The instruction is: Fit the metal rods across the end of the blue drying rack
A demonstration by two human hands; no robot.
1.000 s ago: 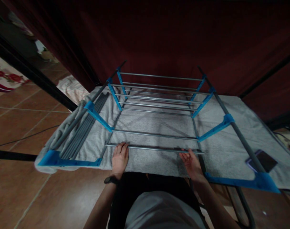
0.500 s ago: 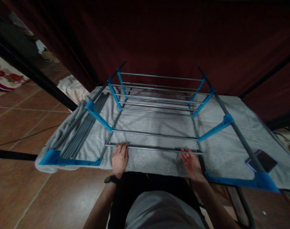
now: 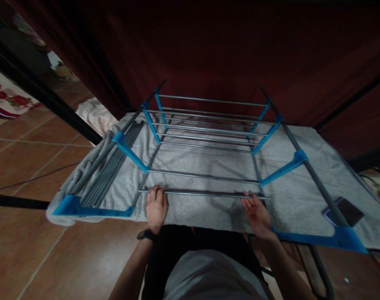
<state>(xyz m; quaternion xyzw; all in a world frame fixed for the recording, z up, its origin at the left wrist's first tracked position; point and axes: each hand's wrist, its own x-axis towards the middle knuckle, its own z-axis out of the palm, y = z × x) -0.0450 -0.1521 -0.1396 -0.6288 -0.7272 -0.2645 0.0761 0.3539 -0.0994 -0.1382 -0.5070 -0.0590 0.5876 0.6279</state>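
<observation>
metal rod (image 3: pixel 205 194) under left hand (image 3: pixel 156 207)

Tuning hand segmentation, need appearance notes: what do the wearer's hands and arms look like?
Left hand and right hand are both ungloved, five-fingered human hands. No sleeves on the visible forearms. The left one wears a dark wristwatch or fitness band; the right shows none. No cables discernible.

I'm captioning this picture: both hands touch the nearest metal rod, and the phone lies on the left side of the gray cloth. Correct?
Wrong side: the head view shows the phone on the right side of the gray cloth. The left hand and right hand do touch that rod.
</observation>
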